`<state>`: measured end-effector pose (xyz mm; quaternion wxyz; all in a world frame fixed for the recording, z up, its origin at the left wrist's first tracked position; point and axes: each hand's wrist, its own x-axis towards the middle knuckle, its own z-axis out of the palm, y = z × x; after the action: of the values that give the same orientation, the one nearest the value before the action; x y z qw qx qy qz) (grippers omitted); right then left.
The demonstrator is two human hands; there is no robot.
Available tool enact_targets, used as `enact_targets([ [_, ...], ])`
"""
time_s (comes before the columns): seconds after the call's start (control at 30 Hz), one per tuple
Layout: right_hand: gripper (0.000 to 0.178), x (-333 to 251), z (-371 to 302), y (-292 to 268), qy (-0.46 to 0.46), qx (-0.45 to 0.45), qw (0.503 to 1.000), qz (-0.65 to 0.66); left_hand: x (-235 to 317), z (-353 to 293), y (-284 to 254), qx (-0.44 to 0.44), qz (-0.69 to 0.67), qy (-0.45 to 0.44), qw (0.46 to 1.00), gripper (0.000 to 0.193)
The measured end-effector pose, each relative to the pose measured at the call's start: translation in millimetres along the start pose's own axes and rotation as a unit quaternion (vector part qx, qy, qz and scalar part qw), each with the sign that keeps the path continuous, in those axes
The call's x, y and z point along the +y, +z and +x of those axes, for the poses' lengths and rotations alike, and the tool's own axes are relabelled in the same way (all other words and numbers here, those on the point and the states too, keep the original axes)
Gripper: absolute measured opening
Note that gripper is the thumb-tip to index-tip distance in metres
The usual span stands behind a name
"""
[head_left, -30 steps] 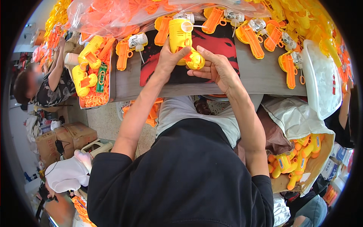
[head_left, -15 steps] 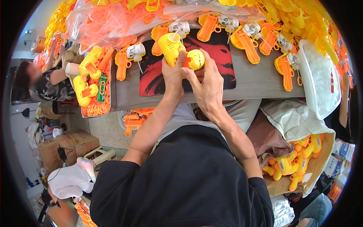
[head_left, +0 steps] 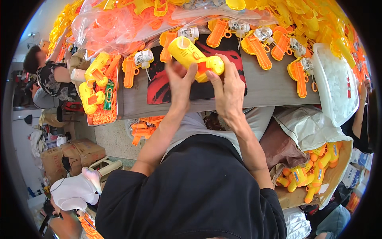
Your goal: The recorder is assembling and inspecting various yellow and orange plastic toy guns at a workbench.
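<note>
A yellow toy gun [head_left: 189, 53] with an orange part in its middle is held over the black and red mat [head_left: 159, 93]. Its wide open barrel end points up and left, the rounded end to the right. My right hand [head_left: 230, 87] is closed around the rounded end, thumb at its underside. My left hand [head_left: 180, 85] has its thumb against the lower side of the toy; its other fingers are curled and partly blurred. Beyond the hands lie several half-assembled toy guns [head_left: 217, 34] with orange grips and clear, silvery cylinders.
A tray of orange parts [head_left: 104, 115] at the left carries yellow shells and a green piece. A white tub [head_left: 332, 95] of translucent parts stands right. Clear plastic bags [head_left: 115, 24] and yellow shells [head_left: 306, 16] line the back. A sack [head_left: 310, 123] of toy guns is below right. Co-workers sit nearby.
The toy has turned, and its rounded end has moved right and slightly nearer. My right hand has shifted right and toward me. The fingers of my left hand have moved along the toy's lower side.
</note>
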<state>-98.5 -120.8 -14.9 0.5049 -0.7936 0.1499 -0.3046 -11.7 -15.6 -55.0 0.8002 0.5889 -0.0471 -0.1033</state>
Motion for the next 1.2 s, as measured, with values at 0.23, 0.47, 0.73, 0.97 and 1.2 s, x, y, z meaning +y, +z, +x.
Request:
enact_targets([
  [0.23,0.049,15,1,-17,-0.134,-0.045,0.989,-0.04,61,14,-8,-0.26,0.407,0.471,0.738,0.064],
  [0.47,0.051,21,6,-25,-0.114,-0.108,0.987,-0.038,56,34,-15,-0.403,0.285,0.232,0.838,0.05],
  [0.73,0.049,23,21,-28,-0.196,-0.1,0.973,-0.073,47,40,-9,-0.404,0.217,0.21,0.863,0.039],
  [0.97,0.048,27,21,-30,-0.195,-0.102,0.973,-0.07,47,35,-5,-0.372,0.262,0.259,0.852,0.032],
  [1.2,0.047,35,13,-41,-0.119,-0.089,0.988,-0.048,43,32,6,-0.377,0.3,0.217,0.849,0.038],
])
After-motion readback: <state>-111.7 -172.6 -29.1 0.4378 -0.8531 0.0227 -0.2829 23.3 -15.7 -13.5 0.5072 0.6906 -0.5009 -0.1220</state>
